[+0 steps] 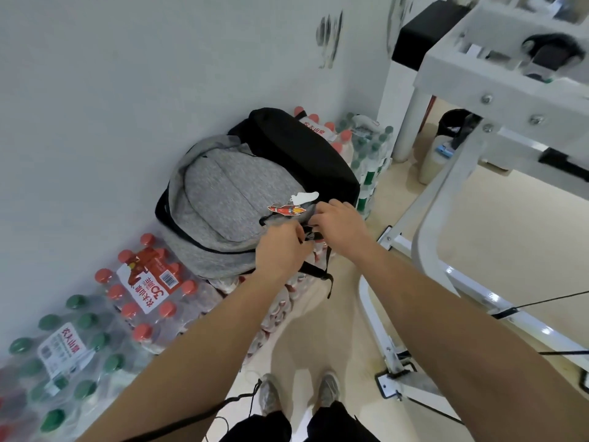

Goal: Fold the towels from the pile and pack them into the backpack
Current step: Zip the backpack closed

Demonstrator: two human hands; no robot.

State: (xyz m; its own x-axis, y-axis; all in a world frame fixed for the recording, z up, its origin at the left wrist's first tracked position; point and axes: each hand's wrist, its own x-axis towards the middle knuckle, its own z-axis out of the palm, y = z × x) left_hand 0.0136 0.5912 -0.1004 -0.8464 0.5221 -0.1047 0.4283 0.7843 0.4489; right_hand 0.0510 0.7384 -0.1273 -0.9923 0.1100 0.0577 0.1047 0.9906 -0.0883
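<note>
**Grey fabric backpack with a black back panel** [229, 199], lying flat on shrink-wrapped packs of bottled water against a white wall [111, 90]. Two flat charms lie on its grey face at the end nearest the person: a red rocket-shaped charm [287, 209] and a white charm [304, 197].

Left hand [280, 250], at that near end of the backpack: grip closed, fingers curled round a black part of the top edge; which part cannot be told. Right hand [339, 224], just beside the left on the same edge: grip curled onto the backpack's rim, fingertips hidden. A black webbing strap [315, 273] hangs from the backpack below the hands.

Beneath and left of the backpack: a pack of red-capped clear plastic bottles [143, 282]. Further left: a pack of green-capped bottles [63, 355]. Beyond the backpack: more green-capped bottles [366, 148]. Right of the backpack: a white-painted metal frame [446, 224] on a beige floor [510, 250]. Nearer the person than the backpack: grey shoes [271, 397].
</note>
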